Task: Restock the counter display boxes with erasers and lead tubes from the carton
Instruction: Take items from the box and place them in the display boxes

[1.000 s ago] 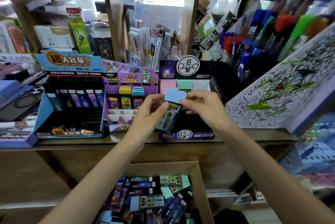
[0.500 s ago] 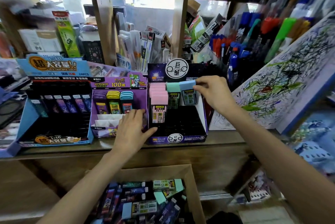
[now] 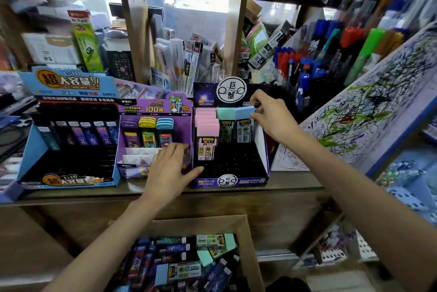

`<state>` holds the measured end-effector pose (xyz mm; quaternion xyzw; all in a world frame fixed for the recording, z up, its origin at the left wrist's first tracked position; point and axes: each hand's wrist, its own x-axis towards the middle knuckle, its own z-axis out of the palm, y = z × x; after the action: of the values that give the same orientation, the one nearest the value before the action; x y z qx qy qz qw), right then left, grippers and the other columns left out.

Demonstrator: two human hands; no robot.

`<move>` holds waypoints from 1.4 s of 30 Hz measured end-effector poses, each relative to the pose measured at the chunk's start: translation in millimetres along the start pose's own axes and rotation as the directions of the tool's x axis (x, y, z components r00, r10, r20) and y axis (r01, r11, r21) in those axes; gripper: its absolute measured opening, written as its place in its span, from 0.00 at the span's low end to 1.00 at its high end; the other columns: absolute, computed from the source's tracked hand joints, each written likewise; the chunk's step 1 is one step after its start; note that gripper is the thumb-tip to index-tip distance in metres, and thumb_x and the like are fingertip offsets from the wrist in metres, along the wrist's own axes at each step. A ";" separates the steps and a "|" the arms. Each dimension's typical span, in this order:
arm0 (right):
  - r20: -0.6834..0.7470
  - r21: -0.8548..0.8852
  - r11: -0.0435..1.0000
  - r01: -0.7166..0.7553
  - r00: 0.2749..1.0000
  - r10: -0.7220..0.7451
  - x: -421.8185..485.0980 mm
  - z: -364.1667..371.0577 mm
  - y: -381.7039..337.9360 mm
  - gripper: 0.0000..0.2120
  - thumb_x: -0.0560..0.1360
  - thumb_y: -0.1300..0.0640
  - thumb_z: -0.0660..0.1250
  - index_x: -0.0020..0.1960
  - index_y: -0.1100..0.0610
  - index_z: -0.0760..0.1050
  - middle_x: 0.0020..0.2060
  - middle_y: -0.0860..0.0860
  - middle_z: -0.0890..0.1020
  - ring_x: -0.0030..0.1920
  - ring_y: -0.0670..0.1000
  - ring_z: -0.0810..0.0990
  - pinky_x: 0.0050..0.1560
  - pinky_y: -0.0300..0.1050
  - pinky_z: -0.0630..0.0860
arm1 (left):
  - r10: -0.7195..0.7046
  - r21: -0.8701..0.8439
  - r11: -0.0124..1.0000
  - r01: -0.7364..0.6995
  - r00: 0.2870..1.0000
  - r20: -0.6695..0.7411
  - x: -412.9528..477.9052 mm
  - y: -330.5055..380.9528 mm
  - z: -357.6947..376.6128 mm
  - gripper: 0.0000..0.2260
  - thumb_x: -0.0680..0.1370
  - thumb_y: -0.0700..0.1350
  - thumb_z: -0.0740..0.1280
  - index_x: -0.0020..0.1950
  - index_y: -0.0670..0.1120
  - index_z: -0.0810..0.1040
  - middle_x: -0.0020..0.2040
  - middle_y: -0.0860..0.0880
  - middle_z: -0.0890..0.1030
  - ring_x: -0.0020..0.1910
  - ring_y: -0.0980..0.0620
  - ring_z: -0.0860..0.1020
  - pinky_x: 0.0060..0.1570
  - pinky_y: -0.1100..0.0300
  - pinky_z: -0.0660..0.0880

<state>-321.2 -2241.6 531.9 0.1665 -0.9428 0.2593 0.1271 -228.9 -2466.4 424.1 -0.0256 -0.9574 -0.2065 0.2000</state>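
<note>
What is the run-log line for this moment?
phase: placing | right hand: pinches blue-capped tube in back row of dark display box | left hand: flat, rests at box's front-left corner | carton: stocked

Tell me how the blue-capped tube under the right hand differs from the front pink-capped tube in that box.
The blue-capped tube sits in the back right column; the front pink-capped tube stands further forward on the left. The right hand pinches the blue-capped tube; the front pink-capped tube is untouched. Both stand cap-up in the dark display box.
</note>
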 end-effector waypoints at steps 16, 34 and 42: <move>-0.055 -0.491 0.861 0.135 0.981 -0.186 -12.6 -5.4 -10.9 0.13 0.77 0.54 0.64 0.59 0.60 0.74 0.52 0.57 0.77 0.55 0.59 0.73 0.48 0.50 0.70 | 0.140 -0.003 0.990 -0.141 0.985 -0.104 -25.7 8.3 -29.3 0.19 0.75 0.49 0.70 0.62 0.42 0.73 0.57 0.44 0.76 0.57 0.44 0.73 0.53 0.51 0.70; 0.678 -0.004 0.993 0.118 0.731 -0.084 -249.1 193.0 13.8 0.12 0.78 0.54 0.63 0.60 0.55 0.75 0.56 0.52 0.77 0.57 0.53 0.76 0.55 0.49 0.74 | -0.176 -0.088 0.957 0.276 0.796 0.580 -230.8 -100.2 54.8 0.18 0.78 0.51 0.65 0.66 0.47 0.69 0.60 0.49 0.71 0.58 0.50 0.73 0.54 0.60 0.71; 0.608 -0.240 0.964 -0.112 0.757 0.239 -292.4 243.9 58.3 0.26 0.78 0.52 0.62 0.72 0.58 0.61 0.68 0.57 0.64 0.69 0.59 0.64 0.67 0.48 0.63 | -0.286 0.054 0.940 0.336 0.697 0.657 -260.2 -126.5 74.5 0.32 0.76 0.55 0.67 0.75 0.46 0.59 0.74 0.42 0.59 0.73 0.44 0.58 0.68 0.57 0.59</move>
<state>-114.1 -2251.4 207.3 0.1415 -0.9621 0.1085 -0.2062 -34.2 -2543.0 210.8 0.0588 -0.9484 -0.2487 -0.1874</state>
